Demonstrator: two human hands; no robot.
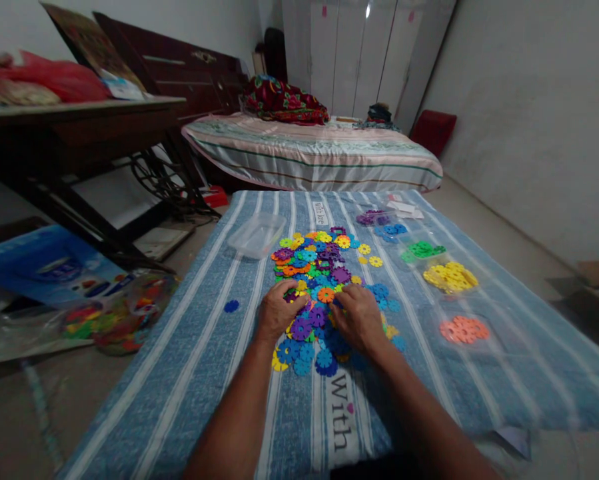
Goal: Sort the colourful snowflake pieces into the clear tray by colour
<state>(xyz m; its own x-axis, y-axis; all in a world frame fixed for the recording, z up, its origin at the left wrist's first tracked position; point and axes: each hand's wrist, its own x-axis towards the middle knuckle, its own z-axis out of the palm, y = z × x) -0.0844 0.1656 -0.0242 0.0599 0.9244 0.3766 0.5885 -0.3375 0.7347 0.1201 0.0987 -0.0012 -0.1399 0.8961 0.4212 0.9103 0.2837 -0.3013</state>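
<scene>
A heap of colourful flower-shaped plastic discs (302, 327) covers the middle of the striped cloth. At the heap's left side, my left hand (278, 308) rests with thumb and fingers apart, touching the discs. My right hand (359, 317) lies on the heap's right side, its fingers spread and bent down among the pieces. Between the two hands is an orange disc (326, 295). I see no disc clearly gripped in either hand, though some fingertips are hidden in the heap. A lone dark blue disc (232, 306) lies left of my left hand.
A clear plastic box (257, 235) stands beyond the heap on the left. Along the right are containers of purple (373, 217), blue (394, 229), green (423, 249), yellow (450, 276) and orange discs (464, 329). A bed (314, 153) stands behind the cloth-covered table (189, 373).
</scene>
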